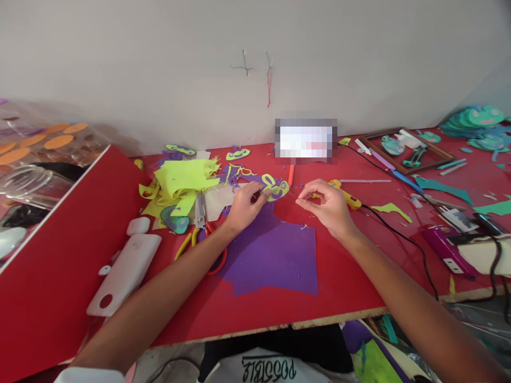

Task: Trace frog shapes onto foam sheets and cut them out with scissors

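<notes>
My left hand (244, 206) pinches the edge of a small yellow-green and purple foam cutout (275, 188) lying on the red table (351, 282). Just to its right, my right hand (328, 205) has its fingers pinched together near the cutout; what is between them is too small to tell. A yellow glue gun (348, 197) lies right behind the right hand, its black cord (403, 239) trailing toward the table's front edge. A purple foam sheet (275, 258) lies flat under and in front of both hands.
Yellow-green foam scraps (181, 183) and scissors (200, 213) lie left of my left hand. A white phone case (125, 271) sits front left. A wooden frame (407, 149), green cutouts (479, 125) and a purple device (449, 247) occupy the right side. A wall stands behind.
</notes>
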`<state>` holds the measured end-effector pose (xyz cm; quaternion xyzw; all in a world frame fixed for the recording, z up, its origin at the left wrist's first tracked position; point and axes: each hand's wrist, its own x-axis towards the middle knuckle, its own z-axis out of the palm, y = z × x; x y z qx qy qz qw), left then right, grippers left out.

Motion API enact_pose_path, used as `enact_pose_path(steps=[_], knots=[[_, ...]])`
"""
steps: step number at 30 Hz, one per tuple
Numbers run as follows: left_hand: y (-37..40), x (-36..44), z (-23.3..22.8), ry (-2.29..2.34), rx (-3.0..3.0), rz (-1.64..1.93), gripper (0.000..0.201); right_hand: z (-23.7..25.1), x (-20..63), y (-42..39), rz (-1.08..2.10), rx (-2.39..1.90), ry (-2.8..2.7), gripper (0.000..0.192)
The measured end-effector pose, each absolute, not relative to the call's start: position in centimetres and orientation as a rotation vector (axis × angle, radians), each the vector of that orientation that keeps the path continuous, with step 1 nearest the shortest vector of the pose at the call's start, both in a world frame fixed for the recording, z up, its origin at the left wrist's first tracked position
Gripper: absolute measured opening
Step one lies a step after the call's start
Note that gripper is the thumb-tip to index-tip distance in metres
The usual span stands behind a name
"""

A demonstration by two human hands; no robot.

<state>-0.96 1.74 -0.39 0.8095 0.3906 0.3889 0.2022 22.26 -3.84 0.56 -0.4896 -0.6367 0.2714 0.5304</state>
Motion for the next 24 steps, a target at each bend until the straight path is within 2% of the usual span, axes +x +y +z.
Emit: enact_pose_path(steps=[4,13,15,19,24], knots=[[1.82,-1.0,-0.48,1.101,2.249,1.081,0.04,0.16,22.29,-3.61,0.654,-1.089,-1.496,0.008],[1.82,-1.0,-0.53,1.094,2.233,1.083,0.04,0.84,21.6,-4.44,1.046,-1.033,-1.371,0.017],[1.82,-0.99,-0.51,1.093,2.233,1.086,0.04,0.87,21.63,-4.51,0.968,-1.128,-1.44,0.017],[1.82,-0.97,-0.48,1.087,2.239,1.095,0.039,0.73,21.96,-4.38,0.616,-1.304,-1.583,0.017],[1.78,-0.98,-0.4,1.085,2.231,1.097,0.04,0.56,22.54,-3.96,0.373,-1.323,-1.659,0.016]])
